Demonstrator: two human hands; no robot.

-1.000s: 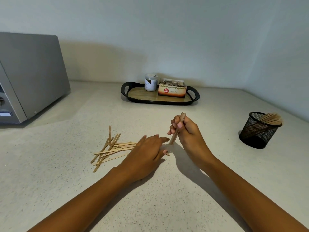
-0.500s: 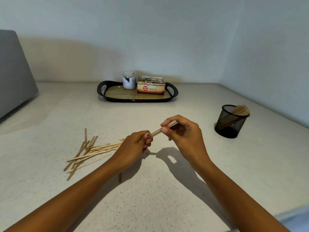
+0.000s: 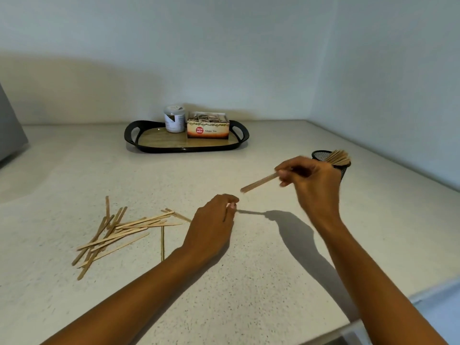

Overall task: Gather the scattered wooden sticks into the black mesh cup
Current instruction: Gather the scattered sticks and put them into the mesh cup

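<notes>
Several wooden sticks (image 3: 119, 230) lie scattered in a loose pile on the counter at the left. One more stick (image 3: 162, 242) lies alone just right of the pile. My right hand (image 3: 313, 185) is raised over the counter and pinches a small bundle of wooden sticks (image 3: 258, 182) that slants down to the left. Right behind this hand stands the black mesh cup (image 3: 323, 155), partly hidden, with several sticks (image 3: 338, 156) leaning in it. My left hand (image 3: 214, 225) rests low near the pile, fingers curled, with nothing in it.
A black tray (image 3: 139, 143) at the back holds a small jar (image 3: 174, 118) and a tea box (image 3: 207, 128). A grey appliance (image 3: 10, 128) stands at the far left. The counter's front edge (image 3: 373, 317) runs at the lower right, and walls meet in the corner behind the cup.
My right hand has carried the stick bundle up and to the right, close to the cup. My left hand has let go of the bundle and dropped toward the counter.
</notes>
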